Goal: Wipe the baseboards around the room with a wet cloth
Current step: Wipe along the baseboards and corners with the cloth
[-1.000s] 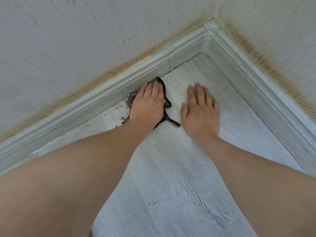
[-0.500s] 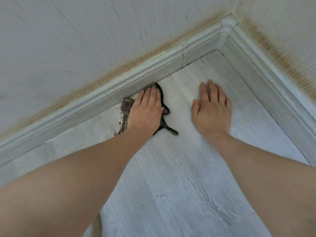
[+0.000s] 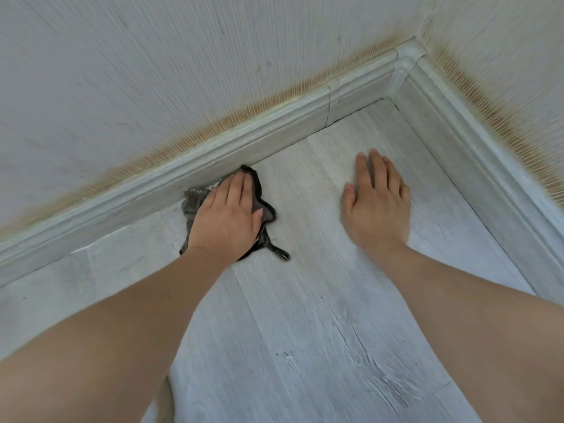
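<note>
Under left hand (image 3: 227, 219), flat, cloth (image 3: 265, 212) mostly hidden against baseboard (image 3: 274, 134); right hand (image 3: 377, 206) flat on floor (image 3: 305, 315).

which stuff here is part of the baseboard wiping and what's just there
Part of the job:
- dark cloth, pressed flat under the left hand
- baseboard along the wall, cloth edge against it

Just there:
- right hand, flat on the floor
- wallpaper with browned lower edge
</note>
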Tool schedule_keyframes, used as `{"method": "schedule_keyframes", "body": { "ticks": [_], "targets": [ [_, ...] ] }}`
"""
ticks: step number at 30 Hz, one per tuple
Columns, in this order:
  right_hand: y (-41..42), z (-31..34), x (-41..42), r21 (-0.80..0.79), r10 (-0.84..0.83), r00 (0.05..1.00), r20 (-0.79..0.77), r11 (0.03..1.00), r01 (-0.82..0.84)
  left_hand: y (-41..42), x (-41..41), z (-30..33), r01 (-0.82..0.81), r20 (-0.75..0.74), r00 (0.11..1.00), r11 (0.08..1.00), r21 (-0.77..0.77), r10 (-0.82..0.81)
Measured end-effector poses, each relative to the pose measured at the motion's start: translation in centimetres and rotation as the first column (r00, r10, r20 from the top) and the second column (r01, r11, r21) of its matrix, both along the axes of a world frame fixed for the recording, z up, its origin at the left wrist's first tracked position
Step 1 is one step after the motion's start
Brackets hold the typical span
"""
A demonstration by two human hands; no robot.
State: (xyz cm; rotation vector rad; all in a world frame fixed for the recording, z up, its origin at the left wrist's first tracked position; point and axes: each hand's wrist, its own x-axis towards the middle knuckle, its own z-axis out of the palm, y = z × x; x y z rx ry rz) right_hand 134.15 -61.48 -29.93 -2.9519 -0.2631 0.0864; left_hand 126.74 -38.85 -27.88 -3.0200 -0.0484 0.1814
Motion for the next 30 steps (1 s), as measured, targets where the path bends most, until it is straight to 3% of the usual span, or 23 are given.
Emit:
{"method": "schedule_keyframes", "body": {
  "ticks": [9, 18, 30],
  "targets": [
    [0.15, -0.06, 0.05, -0.008, -0.005, 1.0, -0.008, 1.0, 0.005, 0.29, 0.15, 0.06, -0.008, -0.012, 1.0, 1.0, 0.001, 0.008],
    [0.14, 0.25, -0.01, -0.004, -0.002, 0.999, -0.033, 1.0, 0.001, -0.25, 0.0, 0.72, -0.036, -0.121, 0.992, 0.999, 0.025, 0.038],
    [0.47, 0.41, 0.12, -0.052, -0.029, 0.998, -0.064, 0.998, 0.025, 0.62, 0.34, 0.06, 0.015, -0.068, 0.998, 1.0, -0.015, -0.016]
  ]
}}
